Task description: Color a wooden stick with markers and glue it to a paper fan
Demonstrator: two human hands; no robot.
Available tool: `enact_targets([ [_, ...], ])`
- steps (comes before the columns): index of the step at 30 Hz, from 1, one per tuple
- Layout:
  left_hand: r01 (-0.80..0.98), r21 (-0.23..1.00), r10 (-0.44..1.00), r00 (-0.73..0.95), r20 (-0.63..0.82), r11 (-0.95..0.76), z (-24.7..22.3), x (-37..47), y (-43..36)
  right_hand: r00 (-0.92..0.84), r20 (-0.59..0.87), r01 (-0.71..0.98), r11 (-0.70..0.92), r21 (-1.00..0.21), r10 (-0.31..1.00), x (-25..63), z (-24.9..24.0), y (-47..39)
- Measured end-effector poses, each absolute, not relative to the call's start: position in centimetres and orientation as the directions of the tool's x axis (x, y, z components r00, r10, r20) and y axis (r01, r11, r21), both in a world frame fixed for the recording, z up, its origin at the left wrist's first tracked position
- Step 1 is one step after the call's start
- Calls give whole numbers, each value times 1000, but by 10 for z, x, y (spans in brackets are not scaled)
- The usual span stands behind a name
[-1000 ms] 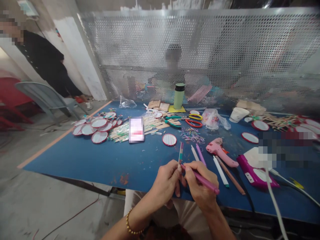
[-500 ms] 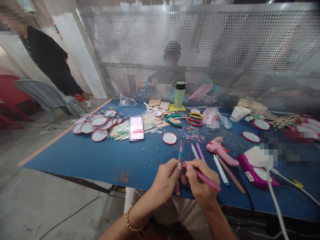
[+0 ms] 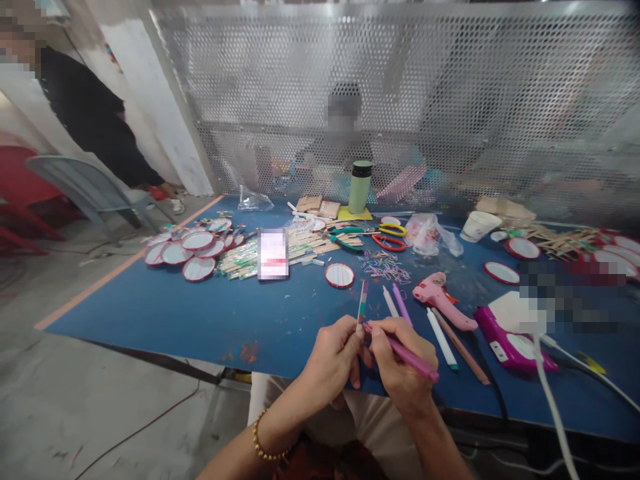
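Observation:
My left hand [image 3: 337,350] pinches a thin flat wooden stick [image 3: 363,303] that stands nearly upright, its upper part coloured in purple, green and brownish bands. In my right hand [image 3: 407,363] is a pink marker pen [image 3: 413,361], held like a pencil. The pen's tip is at the stick, close to my left fingertips; whether it touches I cannot tell. Beyond the hands lie a white pen [image 3: 391,302], a purple pen [image 3: 401,303] and a round white disc with a red rim [image 3: 339,275].
On the blue table [image 3: 165,320] are a pink glue gun [image 3: 443,300], a magenta box [image 3: 515,347], a white cable [image 3: 553,400], pliers [image 3: 347,239], a phone [image 3: 273,255], wooden sticks [image 3: 240,263], stacked discs [image 3: 197,241] and a green bottle [image 3: 360,190]. A metal mesh screen [image 3: 280,73] stands behind. One person [image 3: 90,113] stands at left.
My hands stay almost in place, the pink marker still at the stick. The person at the left has shifted slightly further left in view.

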State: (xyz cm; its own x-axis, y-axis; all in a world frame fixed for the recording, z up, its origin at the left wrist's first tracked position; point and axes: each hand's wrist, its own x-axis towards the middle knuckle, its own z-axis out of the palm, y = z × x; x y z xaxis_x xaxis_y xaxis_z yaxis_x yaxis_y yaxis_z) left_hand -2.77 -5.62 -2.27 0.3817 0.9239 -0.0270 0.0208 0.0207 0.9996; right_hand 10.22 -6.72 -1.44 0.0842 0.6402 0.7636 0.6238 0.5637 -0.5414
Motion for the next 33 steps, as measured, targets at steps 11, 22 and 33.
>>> enact_targets([
  [11,34,999,924,381,-20,8,-23,-27,-57,86,720,597,543,-590,688,101,-17,-68],
  [22,42,999,926,377,-20,5,-19,-27,-57,109,729,623,526,-580,675,102,-16,-68],
  [33,56,998,924,383,-4,-19,-18,-28,-57,113,719,612,522,-594,686,102,-16,-68],
])
